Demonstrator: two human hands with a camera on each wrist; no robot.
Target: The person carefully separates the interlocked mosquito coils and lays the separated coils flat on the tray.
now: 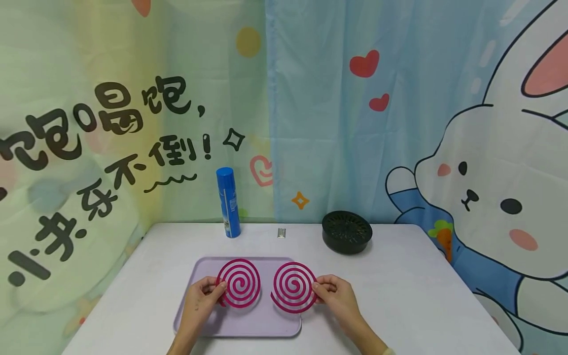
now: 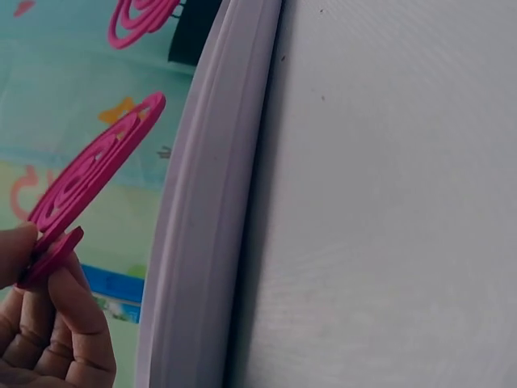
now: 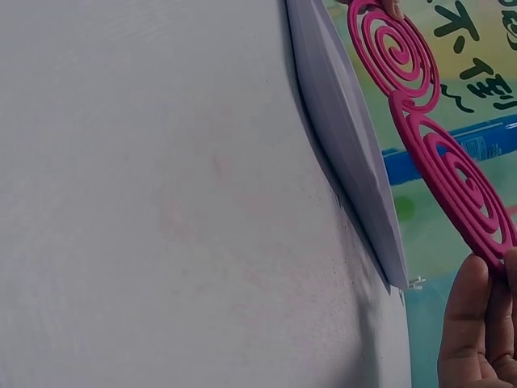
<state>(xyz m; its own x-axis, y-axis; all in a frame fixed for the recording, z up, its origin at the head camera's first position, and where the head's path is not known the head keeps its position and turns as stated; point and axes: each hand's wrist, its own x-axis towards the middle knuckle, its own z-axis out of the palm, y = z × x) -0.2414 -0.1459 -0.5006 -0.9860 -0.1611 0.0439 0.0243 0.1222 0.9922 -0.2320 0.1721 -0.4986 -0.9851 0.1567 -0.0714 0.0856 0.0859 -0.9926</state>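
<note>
Two magenta mosquito coils are held up over a pale purple tray (image 1: pixel 262 325), apart from each other in the head view. My left hand (image 1: pixel 200 300) pinches the left mosquito coil (image 1: pixel 240 282) by its outer edge, thumb in front. In the left wrist view this coil (image 2: pixel 105 162) shows almost edge-on, its loose outer end sticking out near the fingers. The right mosquito coil (image 1: pixel 294 284) is pinched at its right edge by my right hand (image 1: pixel 338 297). Thumb and fingers close on that rim at the border of the right wrist view.
Behind the tray stands a blue spray can (image 1: pixel 228 203), upright. A small flat metal piece (image 1: pixel 281 233) lies at the white table's (image 1: pixel 390 276) back edge. To its right sits a round black container (image 1: pixel 347 239). A printed curtain (image 1: pixel 310 123) hangs behind.
</note>
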